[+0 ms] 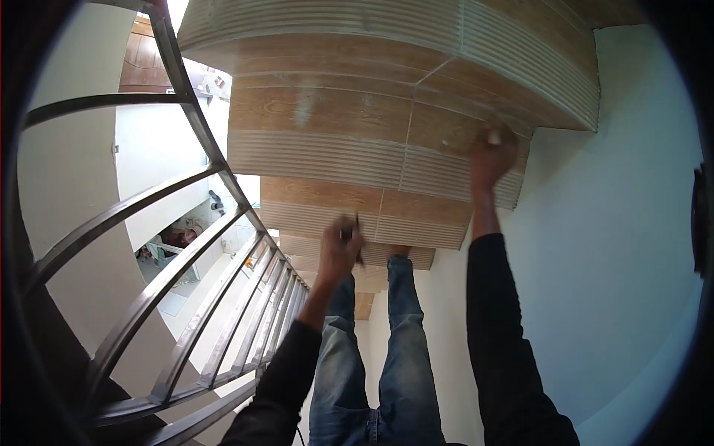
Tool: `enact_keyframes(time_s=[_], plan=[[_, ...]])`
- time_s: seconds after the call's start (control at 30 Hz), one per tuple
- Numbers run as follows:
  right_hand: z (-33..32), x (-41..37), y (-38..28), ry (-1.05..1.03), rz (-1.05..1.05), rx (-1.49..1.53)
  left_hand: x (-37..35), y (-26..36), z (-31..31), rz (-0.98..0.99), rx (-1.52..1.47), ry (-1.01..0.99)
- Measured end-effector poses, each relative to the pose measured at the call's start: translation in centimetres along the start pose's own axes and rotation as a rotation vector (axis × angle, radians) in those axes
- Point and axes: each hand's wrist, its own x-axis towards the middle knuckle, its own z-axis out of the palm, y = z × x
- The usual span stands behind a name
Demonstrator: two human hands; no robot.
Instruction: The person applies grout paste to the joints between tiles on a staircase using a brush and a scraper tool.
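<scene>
Over the lower steps, my left hand (341, 249) is closed around a thin dark tool (359, 239), whose narrow ends stick out above and below the fist. My right hand (494, 156) is reached forward near the right wall, slightly blurred, with its fingers curled over a wood-look tiled step (320, 110). A small pale spot shows at those fingers; I cannot tell what they hold. Each step has a smooth brown part and a ribbed strip (312, 152), with pale dusty smears on the surface.
A metal railing (197, 100) with curved bars runs down the left side, above a drop to a lower floor with scattered items. The plain pale wall (595, 245) borders the right. My jeans-clad legs (405, 349) stand on the stairs below.
</scene>
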Motion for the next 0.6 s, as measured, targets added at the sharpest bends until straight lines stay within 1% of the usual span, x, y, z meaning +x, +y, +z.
enact_keyframes(time_s=[0.03,0.07,0.13,0.17,0.2,0.23,0.27,0.3,0.33,0.37,0.4,0.43,0.47,0.5,0.53,0.6], plan=[[1.2,-1.0,-2.5,0.002,-0.032,0.086,-2.4,-2.6,-0.9,-0.059,0.109,-0.005],[2.4,-2.4,-5.5,0.002,-0.064,0.169,-5.4,-4.2,-1.6,-0.153,0.093,-0.009],[3.5,-4.4,-12.6,-0.148,-0.085,0.417,-10.4,-10.9,-3.1,-0.211,0.324,0.026],[4.3,-5.1,-15.3,-0.214,-0.106,0.522,-13.4,-12.9,-3.5,-0.124,0.325,0.061],[4.4,-5.0,-18.0,-0.261,-0.135,0.607,-15.5,-11.6,-4.1,-0.241,0.428,-0.009],[4.5,-4.8,-19.7,-0.309,-0.164,0.692,-17.3,-11.9,-4.5,-0.243,0.431,-0.007],[4.7,-4.8,-19.9,-0.311,-0.160,0.698,-19.2,-12.3,-5.0,-0.229,0.515,-0.024],[4.9,-4.5,-19.8,-0.208,-0.110,0.706,-20.4,-12.1,-5.4,-0.211,0.597,-0.034],[5.1,-4.4,-19.6,-0.110,-0.061,0.716,-21.6,-12.0,-5.6,-0.256,0.618,-0.042],[5.3,-4.8,-17.9,-0.072,0.088,0.736,-22.8,-11.6,-5.8,-0.306,0.636,-0.045],[5.2,-5.1,-15.7,-0.039,0.238,0.754,-23.9,-13.2,-6.3,-0.288,0.645,-0.081],[3.0,-4.2,-15.1,-0.024,0.540,0.971,-24.6,-13.0,-6.4,-0.299,0.640,-0.058],[2.3,-3.6,-12.9,0.067,0.610,1.108,-25.4,-12.5,-5.8,-0.366,0.733,-0.050],[2.2,-3.2,-11.1,0.100,0.773,1.097,-25.9,-12.2,-5.1,-0.434,0.823,-0.045],[1.6,-2.2,-11.0,0.129,0.935,1.080,-26.7,-13.8,-4.7,-0.491,0.867,-0.059],[3.6,-2.2,-12.1,0.053,0.983,1.145,-26.5,-14.0,-3.9,-0.514,0.875,-0.002]])
